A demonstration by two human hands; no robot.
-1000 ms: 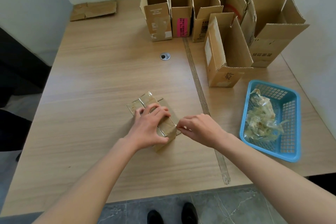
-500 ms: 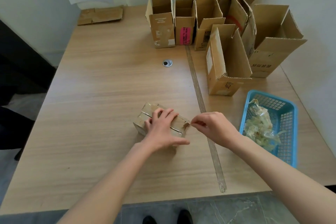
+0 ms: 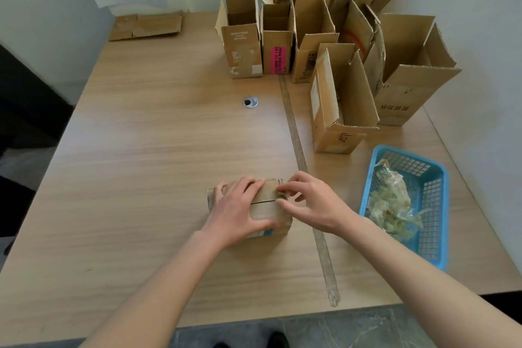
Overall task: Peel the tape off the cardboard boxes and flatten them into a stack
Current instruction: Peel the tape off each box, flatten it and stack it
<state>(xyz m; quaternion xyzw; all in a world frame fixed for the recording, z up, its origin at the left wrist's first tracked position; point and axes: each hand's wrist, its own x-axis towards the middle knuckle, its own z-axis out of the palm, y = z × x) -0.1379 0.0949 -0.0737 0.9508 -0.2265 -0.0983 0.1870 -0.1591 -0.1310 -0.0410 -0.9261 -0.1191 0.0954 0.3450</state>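
A small closed cardboard box [image 3: 268,207] with clear tape along its top seam sits on the wooden table [image 3: 147,155] near the front. My left hand [image 3: 240,209] lies flat over the box's top and left side, pressing it down. My right hand [image 3: 310,202] is at the box's right top edge, its fingertips curled at the tape end there; whether tape is pinched is hidden. Several open, upright cardboard boxes [image 3: 341,99] stand at the back right. A flattened cardboard piece [image 3: 147,26] lies at the far left corner.
A blue plastic basket [image 3: 429,206] holding crumpled peeled tape sits at the right. A long strip of tape [image 3: 308,178] runs along the table from back to front. A round metal grommet [image 3: 250,102] is set in the tabletop. Walls close off the back and right.
The box has been turned from a diagonal to square with the table edge. My right hand moved left onto the box's right top edge; my left hand kept its hold.
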